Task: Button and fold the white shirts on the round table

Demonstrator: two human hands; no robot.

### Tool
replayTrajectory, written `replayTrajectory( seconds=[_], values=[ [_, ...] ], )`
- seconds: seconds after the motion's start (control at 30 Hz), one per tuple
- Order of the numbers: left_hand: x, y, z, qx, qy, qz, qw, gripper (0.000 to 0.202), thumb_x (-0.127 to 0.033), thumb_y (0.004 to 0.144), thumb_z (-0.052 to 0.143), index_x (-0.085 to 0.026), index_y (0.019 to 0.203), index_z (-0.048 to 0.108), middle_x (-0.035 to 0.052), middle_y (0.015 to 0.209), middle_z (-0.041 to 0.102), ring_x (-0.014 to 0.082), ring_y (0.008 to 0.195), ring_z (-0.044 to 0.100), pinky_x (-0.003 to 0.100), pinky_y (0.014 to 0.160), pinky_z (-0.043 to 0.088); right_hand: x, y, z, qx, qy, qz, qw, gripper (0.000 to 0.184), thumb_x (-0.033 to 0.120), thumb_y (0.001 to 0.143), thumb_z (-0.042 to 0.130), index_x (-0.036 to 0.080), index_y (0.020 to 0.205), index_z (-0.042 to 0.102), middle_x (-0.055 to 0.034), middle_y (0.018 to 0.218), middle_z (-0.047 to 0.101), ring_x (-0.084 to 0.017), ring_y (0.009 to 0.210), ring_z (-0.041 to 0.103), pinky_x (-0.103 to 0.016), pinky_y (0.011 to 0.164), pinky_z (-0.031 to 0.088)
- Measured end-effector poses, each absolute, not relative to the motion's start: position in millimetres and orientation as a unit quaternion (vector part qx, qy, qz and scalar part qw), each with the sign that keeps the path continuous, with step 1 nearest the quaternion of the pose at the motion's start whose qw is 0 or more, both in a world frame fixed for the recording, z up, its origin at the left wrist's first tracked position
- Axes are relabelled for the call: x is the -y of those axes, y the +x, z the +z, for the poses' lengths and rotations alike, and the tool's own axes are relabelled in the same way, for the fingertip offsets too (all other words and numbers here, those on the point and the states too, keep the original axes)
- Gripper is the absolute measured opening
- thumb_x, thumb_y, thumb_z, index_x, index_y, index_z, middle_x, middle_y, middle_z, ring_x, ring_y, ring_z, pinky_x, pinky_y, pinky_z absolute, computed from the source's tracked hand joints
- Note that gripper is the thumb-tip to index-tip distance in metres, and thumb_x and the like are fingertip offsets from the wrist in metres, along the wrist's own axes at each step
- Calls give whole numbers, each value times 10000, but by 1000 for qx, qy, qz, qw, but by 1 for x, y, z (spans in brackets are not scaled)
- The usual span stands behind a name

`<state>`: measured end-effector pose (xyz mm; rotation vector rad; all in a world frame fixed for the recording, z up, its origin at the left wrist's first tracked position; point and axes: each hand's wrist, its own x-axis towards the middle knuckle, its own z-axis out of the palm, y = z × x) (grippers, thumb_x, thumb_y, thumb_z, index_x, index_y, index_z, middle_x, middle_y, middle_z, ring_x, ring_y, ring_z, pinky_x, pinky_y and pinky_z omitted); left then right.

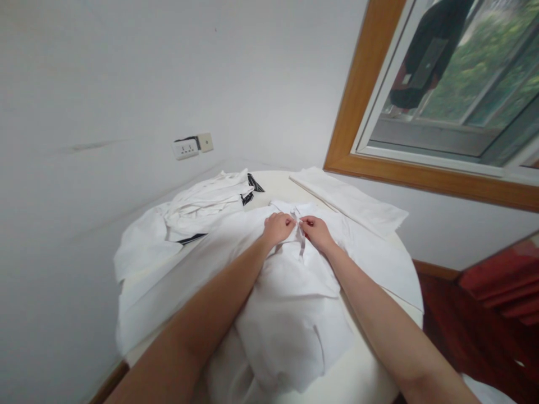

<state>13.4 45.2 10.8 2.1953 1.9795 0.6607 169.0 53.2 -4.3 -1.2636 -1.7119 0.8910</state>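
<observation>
The white garment (290,280) lies on the round worktop (275,182) straight ahead of you, its body bunched toward you and its cloth reaching out to both sides. What matters is the narrow strip (302,244) at its opening: it sits between your two hands, its long axis running roughly away from you, from the near folds up to your fingertips and past them.

Your left hand (278,228) is just to the left of that strip, your right hand (319,233) just to the right, the fingertips of both close together over its upper part. The strip's loose lower end hangs nearer your right side, so the right hand has slightly the shorter way to it. The fingers of both hands are drawn narrow in a pinch and seem to have the garment's edge between them; whether a button is there is too small to tell.

Well beyond your left hand lies a crumpled white cloth (206,199) with black trim (247,197); beyond your right, a flat white cloth (349,196) lies slanting toward the window frame (379,168). Neither comes between you and the strip.
</observation>
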Motion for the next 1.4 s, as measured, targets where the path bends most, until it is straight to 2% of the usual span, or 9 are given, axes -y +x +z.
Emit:
replayTrajectory(
  seconds=[0.2, 0.37, 0.5, 0.7, 0.9, 1.0, 1.1, 1.27, 1.4],
  values=[
    [-47, 11, 12, -648, 727, 210, 83, 273, -395, 877, 466, -285, 947, 706, 16, 1094, 683, 233, 1075, 559, 373, 919, 424, -50, 169, -1, 681, -487, 373, 400, 301, 339, 733, 544, 142, 917, 676, 38, 536, 566, -119, 491, 519, -216, 500, 394],
    [-45, 11, 15, -647, 732, 195, 82, 284, -385, 881, 448, -294, 935, 711, 14, 1071, 684, 233, 1068, 562, 378, 922, 423, -50, 175, 3, 657, -464, 458, 379, 301, 352, 778, 526, 140, 928, 678, 24, 549, 594, -111, 471, 516, -215, 490, 404],
    [-45, 12, 13, -649, 734, 187, 74, 298, -368, 884, 429, -283, 956, 706, 23, 1100, 677, 242, 1088, 554, 390, 923, 425, -52, 175, 3, 638, -453, 495, 379, 264, 289, 759, 540, 143, 943, 660, 24, 546, 601, -115, 466, 525, -209, 468, 399],
    [-47, 14, 11, -657, 733, 163, 69, 340, -330, 906, 377, -281, 1013, 695, 36, 1152, 660, 246, 1128, 539, 408, 942, 418, -55, 164, -5, 677, -492, 366, 407, 232, 168, 706, 509, 186, 890, 649, 50, 550, 582, -118, 474, 538, -204, 476, 400],
    [-45, 16, 12, -652, 735, 174, 60, 378, -460, 919, 381, -286, 1009, 705, 46, 1114, 666, 250, 1108, 544, 390, 929, 419, -53, 159, -2, 733, -534, 206, 368, 226, 148, 770, 478, 188, 857, 683, -3, 682, 666, -137, 628, 609, -224, 627, 449],
    [-44, 16, 11, -652, 732, 188, 52, 347, -447, 911, 415, -278, 1005, 703, 45, 1109, 666, 245, 1102, 543, 376, 922, 421, -50, 158, 2, 741, -550, 170, 346, 214, 171, 785, 503, 196, 879, 694, -23, 787, 697, -145, 691, 618, -229, 644, 443],
    [-45, 16, 9, -655, 729, 191, 56, 315, -411, 908, 433, -275, 1004, 701, 42, 1113, 664, 242, 1102, 541, 376, 923, 419, -50, 158, 4, 734, -568, 162, 336, 197, 196, 783, 530, 207, 879, 702, -24, 829, 704, -149, 717, 613, -233, 638, 434],
    [-47, 17, 6, -658, 725, 194, 54, 285, -370, 904, 448, -263, 981, 702, 49, 1096, 668, 244, 1102, 541, 379, 916, 422, -54, 159, 2, 709, -583, 219, 332, 158, 222, 766, 573, 204, 861, 698, -11, 781, 700, -143, 697, 610, -237, 645, 440],
    [-48, 18, 5, -661, 723, 196, 50, 267, -360, 901, 462, -247, 971, 693, 59, 1093, 663, 248, 1098, 542, 391, 915, 424, -55, 160, 1, 718, -571, 221, 330, 154, 229, 758, 585, 204, 869, 688, -4, 772, 689, -144, 699, 607, -241, 650, 439]
  ],
)
